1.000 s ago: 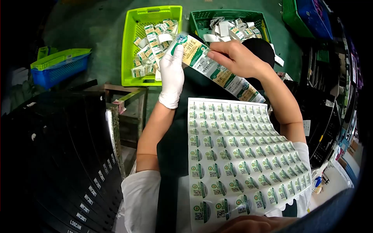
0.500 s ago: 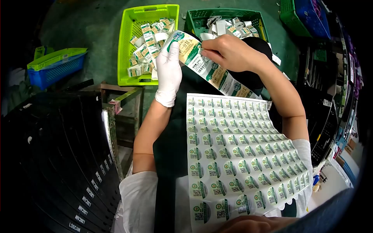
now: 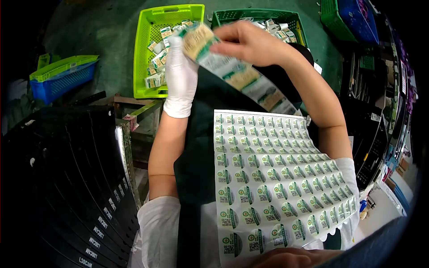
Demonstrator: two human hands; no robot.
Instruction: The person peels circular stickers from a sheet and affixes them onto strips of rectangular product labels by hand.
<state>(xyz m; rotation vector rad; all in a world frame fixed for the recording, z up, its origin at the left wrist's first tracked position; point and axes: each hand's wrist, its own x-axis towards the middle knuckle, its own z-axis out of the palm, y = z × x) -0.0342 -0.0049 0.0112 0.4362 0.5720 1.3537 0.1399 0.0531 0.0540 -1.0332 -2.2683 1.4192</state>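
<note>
A long strip of printed green and cream labels slants down to the right, its upper end blurred by motion. My left hand, in a white glove, grips the upper left end of the strip. Bare, my right hand has its fingers at the strip's upper edge; they are blurred, and whether they pinch it is unclear. Below, a white sheet with rows of round green stickers with codes lies over my front, its surface wavy.
Beyond my hands stand a lime green basket and a dark green basket, both holding label pieces. Black crates stack at the left. A blue basket is farther left. Dark racks line the right.
My left hand has shifted left and turned, carrying the strip's upper end up and left. My right hand has moved up and slightly left. The sticker sheet has barely moved.
</note>
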